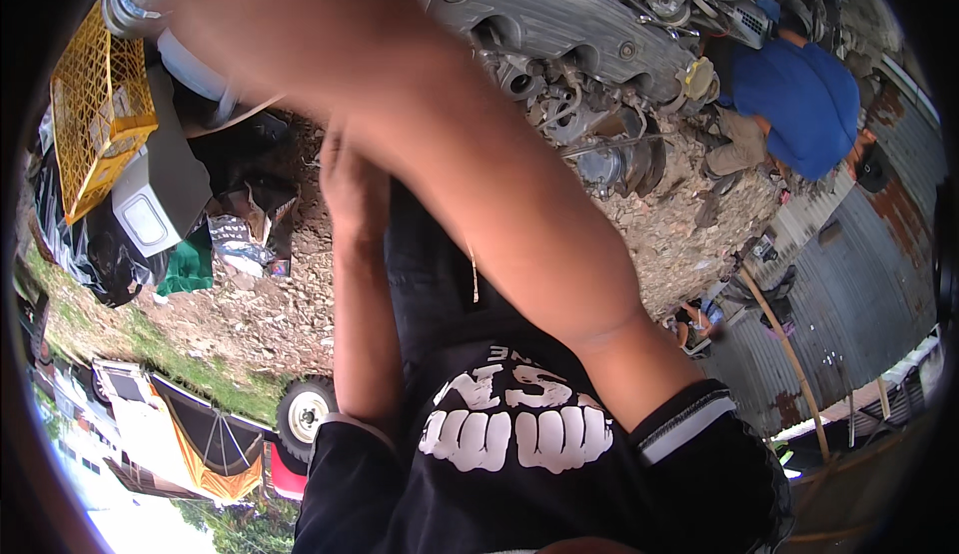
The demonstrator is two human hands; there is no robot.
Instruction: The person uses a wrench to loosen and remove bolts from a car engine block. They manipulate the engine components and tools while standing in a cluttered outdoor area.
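My right arm reaches across the view from the lower right to the upper left. At its end, my right hand (285, 14) is a close, motion-smeared shape cut by the upper edge, and no fingers can be made out. My left hand (354, 189) is raised just below the right forearm, which covers part of it; its fingertips and anything in them are hidden. A thin pale cable (240, 116) runs left of the hands, near a pale blue container (192, 66). Right of my right forearm lies a vehicle engine with a grey ribbed cover (559, 26) and a yellow cap (699, 80).
A yellow plastic crate (100, 119), a grey box (150, 209) and black bags (115, 254) are piled at left. A person in a blue shirt (799, 104) crouches beyond the engine. Stony ground (290, 324), a wheel (306, 416) and corrugated sheeting (859, 304) surround me.
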